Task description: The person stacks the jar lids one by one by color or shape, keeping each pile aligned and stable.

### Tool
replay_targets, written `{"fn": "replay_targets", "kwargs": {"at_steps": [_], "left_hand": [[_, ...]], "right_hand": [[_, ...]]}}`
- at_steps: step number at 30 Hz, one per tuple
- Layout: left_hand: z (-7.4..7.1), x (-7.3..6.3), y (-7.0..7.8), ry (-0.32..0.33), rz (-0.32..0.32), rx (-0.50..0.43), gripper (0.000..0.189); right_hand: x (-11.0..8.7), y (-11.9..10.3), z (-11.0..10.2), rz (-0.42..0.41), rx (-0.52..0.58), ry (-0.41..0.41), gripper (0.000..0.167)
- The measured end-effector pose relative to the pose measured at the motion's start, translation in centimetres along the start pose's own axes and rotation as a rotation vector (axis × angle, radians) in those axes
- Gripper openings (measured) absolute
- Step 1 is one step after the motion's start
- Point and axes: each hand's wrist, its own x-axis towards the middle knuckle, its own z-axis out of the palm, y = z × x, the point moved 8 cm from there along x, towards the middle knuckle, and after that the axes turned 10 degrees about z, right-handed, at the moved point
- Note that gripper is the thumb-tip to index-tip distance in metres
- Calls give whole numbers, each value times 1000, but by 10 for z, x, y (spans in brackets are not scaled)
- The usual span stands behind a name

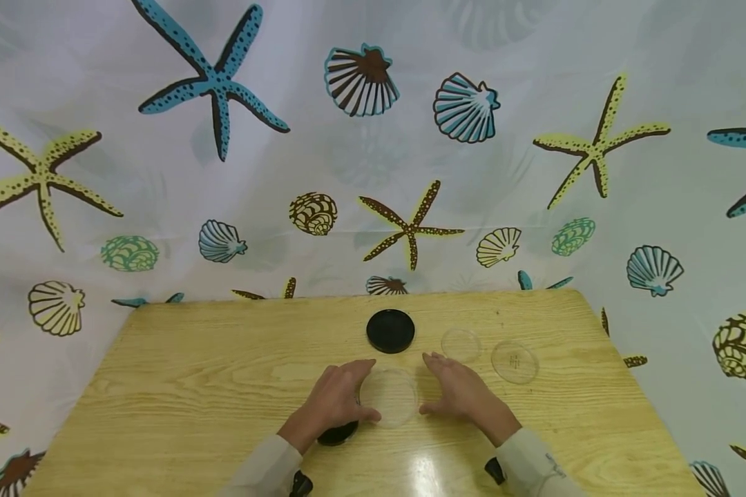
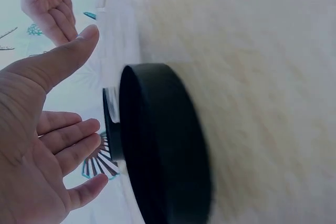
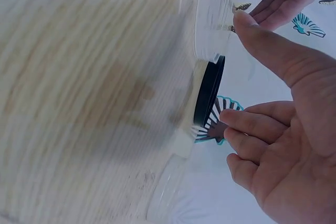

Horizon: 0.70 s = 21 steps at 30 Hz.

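Between my two hands stands a clear round container [image 1: 388, 398], its side also visible in the right wrist view. My left hand [image 1: 338, 395] is at its left side, thumb and fingers spread. On the other side, my right hand [image 1: 463, 392] has its fingers extended and slightly bent, with a small gap to the container. Neither hand grips anything. A black round lid [image 1: 338, 433] lies below my left hand, partly hidden by it; in the left wrist view its rim [image 2: 181, 145] looks deep. Beyond the container sits a second black lid [image 1: 390, 331].
To the right on the wooden table [image 1: 211, 373] lie a smaller clear round piece [image 1: 461, 344] and a clear disc [image 1: 514, 362] with faint marks on it. A white cloth [image 1: 373, 159] printed with starfish and shells hangs behind the table and along its sides.
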Motion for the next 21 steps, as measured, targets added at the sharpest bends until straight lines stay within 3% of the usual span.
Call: {"fn": "replay_targets", "kwargs": {"at_steps": [12, 21], "left_hand": [[-13, 26, 28, 23, 38, -40, 88], [-15, 53, 51, 37, 90, 5, 91]], "right_hand": [[-6, 26, -18, 81, 27, 41, 90], [-10, 52, -43, 100, 40, 67, 91]]}}
